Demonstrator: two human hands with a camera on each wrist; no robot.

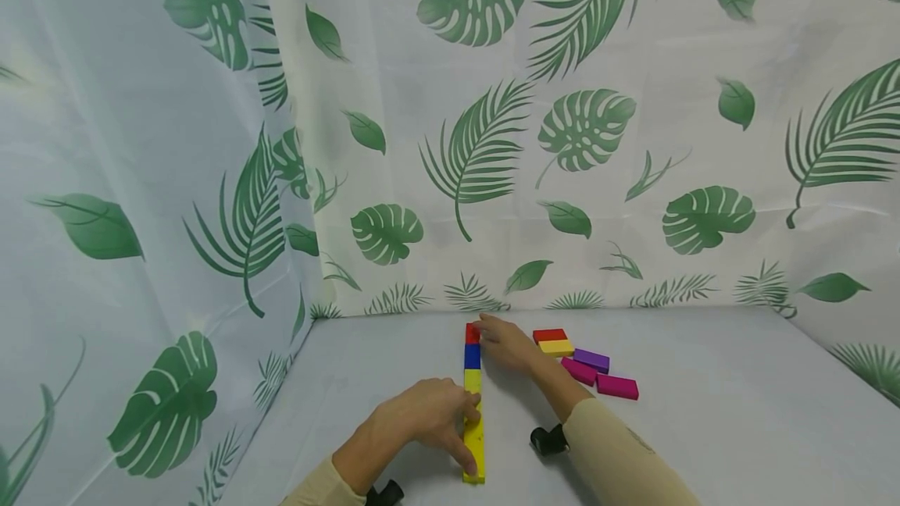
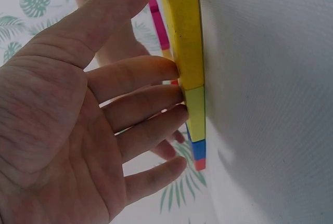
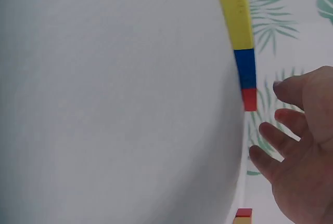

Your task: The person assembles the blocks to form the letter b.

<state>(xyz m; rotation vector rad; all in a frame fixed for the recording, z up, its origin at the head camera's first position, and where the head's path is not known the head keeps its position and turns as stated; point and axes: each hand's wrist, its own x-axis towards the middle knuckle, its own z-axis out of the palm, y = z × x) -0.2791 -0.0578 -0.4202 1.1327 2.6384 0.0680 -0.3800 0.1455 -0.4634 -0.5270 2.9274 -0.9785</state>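
A straight row of blocks runs away from me: a long yellow block (image 1: 474,443) nearest, a lighter yellow block (image 2: 195,114), a blue block (image 1: 473,357) and a red block (image 3: 250,100) at the far end. My left hand (image 1: 432,415) rests along the yellow blocks, its thumb at the near end and its fairly straight fingertips touching them. At the far end, my right hand (image 1: 508,343) is beside the red block with fingers loosely extended. In the right wrist view its fingers look apart from the blocks and hold nothing.
Right of the row lie a loose red block (image 1: 550,335), a yellow block (image 1: 556,348), a purple block (image 1: 592,360) and two magenta blocks (image 1: 617,386). A leaf-patterned curtain (image 1: 492,178) stands behind and to the left of the white table (image 1: 703,443).
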